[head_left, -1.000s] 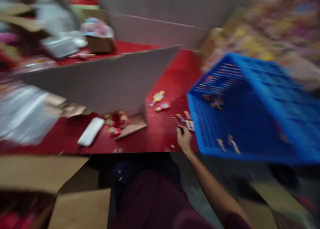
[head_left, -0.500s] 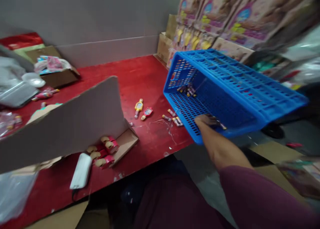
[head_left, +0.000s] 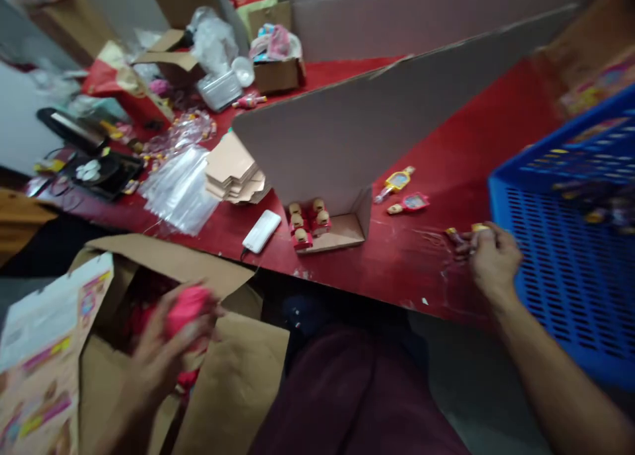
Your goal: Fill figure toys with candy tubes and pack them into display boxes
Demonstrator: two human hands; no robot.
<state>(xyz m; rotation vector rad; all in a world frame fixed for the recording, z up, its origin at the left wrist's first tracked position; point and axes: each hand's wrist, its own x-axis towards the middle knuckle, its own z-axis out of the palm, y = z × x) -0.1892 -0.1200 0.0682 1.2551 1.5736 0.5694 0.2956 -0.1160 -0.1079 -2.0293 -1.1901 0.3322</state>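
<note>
Pink rounded item (head_left: 188, 307), one, blurred; left hand (head_left: 166, 339) clamped on it, over carton (head_left: 235, 359) below counter's (head_left: 367, 276) front edge. Right hand (head_left: 496, 263): fingers closed on one yellow-tipped tube (head_left: 480, 228). Leftward: two mirror-shaped toys (head_left: 414, 202), five red-based figures (head_left: 300, 238).

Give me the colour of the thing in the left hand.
The thing shows bright pink, though blurred; best seen in the head view.

Dim ltg, motion blur thruout, deep shadow under red table (head_left: 391, 263) edge.
</note>
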